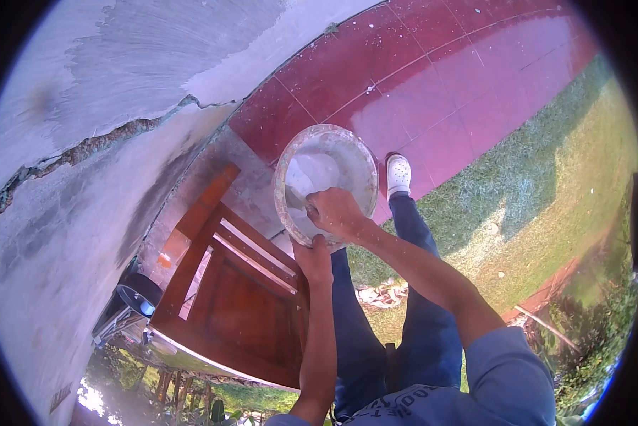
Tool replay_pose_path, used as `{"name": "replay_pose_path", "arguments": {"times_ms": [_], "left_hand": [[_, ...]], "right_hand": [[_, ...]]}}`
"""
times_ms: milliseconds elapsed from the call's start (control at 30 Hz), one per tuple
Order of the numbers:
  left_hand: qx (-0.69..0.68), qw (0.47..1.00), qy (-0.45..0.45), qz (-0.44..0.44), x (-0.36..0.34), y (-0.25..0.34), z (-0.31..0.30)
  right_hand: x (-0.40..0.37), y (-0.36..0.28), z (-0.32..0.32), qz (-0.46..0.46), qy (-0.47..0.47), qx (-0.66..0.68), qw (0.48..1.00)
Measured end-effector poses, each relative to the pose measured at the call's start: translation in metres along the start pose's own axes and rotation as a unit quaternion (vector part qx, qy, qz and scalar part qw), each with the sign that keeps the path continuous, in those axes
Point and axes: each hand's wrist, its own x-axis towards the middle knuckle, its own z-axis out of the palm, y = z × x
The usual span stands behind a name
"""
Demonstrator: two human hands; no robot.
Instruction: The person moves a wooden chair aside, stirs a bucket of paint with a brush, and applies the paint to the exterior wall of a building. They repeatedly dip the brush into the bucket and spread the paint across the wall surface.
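A round, white-smeared bucket (370,160) is tilted toward me in front of my legs, with pale, whitish material (312,174) inside. My left hand (314,261) is closed on the bucket's near rim, its thumb up against the edge. Over the bucket's opening, my right hand (335,213) is curled into a fist near the inner wall. Whatever sits in that fist is hidden by the fingers.
At left stands a brown wooden chair (244,312), close to my left arm. Behind it is a dark round container (140,294). A cracked, partly coated wall (85,192) runs along the left. Red tiles (376,71) lie ahead, grass (518,192) at right.
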Motion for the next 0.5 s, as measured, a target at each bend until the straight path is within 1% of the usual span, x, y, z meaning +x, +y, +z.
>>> {"name": "replay_pose_path", "arguments": {"times_ms": [100,233,300,333,400,433,500], "left_hand": [[-0.035,0.999,-0.006,-0.003,0.003,0.001,0.0],[-0.031,0.999,0.003,0.009,0.002,0.0,0.003],[-0.036,0.999,0.007,0.007,0.003,-0.006,0.0],[-0.035,0.999,0.008,0.006,0.003,-0.006,-0.001],[0.017,1.0,0.003,0.015,0.004,-0.007,0.001],[0.016,1.0,0.001,0.014,0.004,-0.008,0.003],[-0.003,0.999,-0.008,0.038,0.004,-0.009,0.008]], "right_hand": [[-0.007,-0.005,-0.003,-0.024,-0.024,0.037,0.999],[-0.009,0.004,-0.011,-0.03,-0.005,0.065,0.997],[-0.003,0.014,-0.023,-0.022,-0.036,0.075,0.996],[0.002,0.018,-0.027,-0.022,-0.037,0.076,0.996],[0.009,0.023,-0.032,0.051,-0.006,0.176,0.983],[0.011,0.021,-0.032,0.053,-0.007,0.175,0.983],[0.018,0.013,-0.031,0.114,0.064,0.176,0.976]]}}
